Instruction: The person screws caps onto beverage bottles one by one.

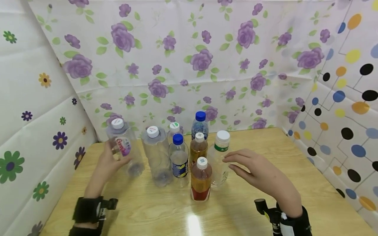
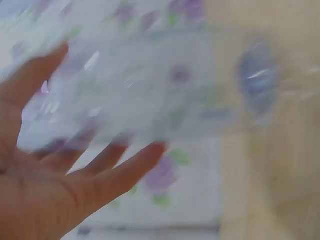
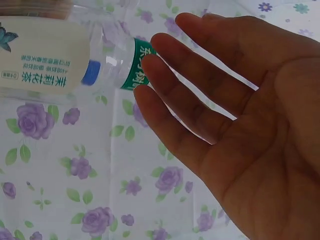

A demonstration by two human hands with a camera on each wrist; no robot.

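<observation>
My left hand (image 1: 107, 160) grips a large clear plastic bottle (image 1: 130, 164) with a white cap and a pink-purple label, at the left of the group. The left wrist view is blurred; there the thumb and fingers lie on opposite sides of the clear bottle (image 2: 150, 85). In the head view this bottle leans a little. My right hand (image 1: 262, 170) is beside a clear bottle (image 1: 217, 164) with a white cap and green neck band. In the right wrist view that bottle's pale label (image 3: 45, 55) shows, and the right hand (image 3: 250, 110) has gently bent fingers holding nothing.
Nearby stand another large clear bottle (image 1: 156, 160), a blue-capped bottle (image 1: 179, 160), a tea-coloured bottle (image 1: 201, 180) in front and a similar one (image 1: 198, 149) behind. Farther back are a blue bottle (image 1: 200, 126) and a partly hidden white-capped bottle (image 1: 175, 128). Patterned sheets surround the wooden table (image 1: 141, 213).
</observation>
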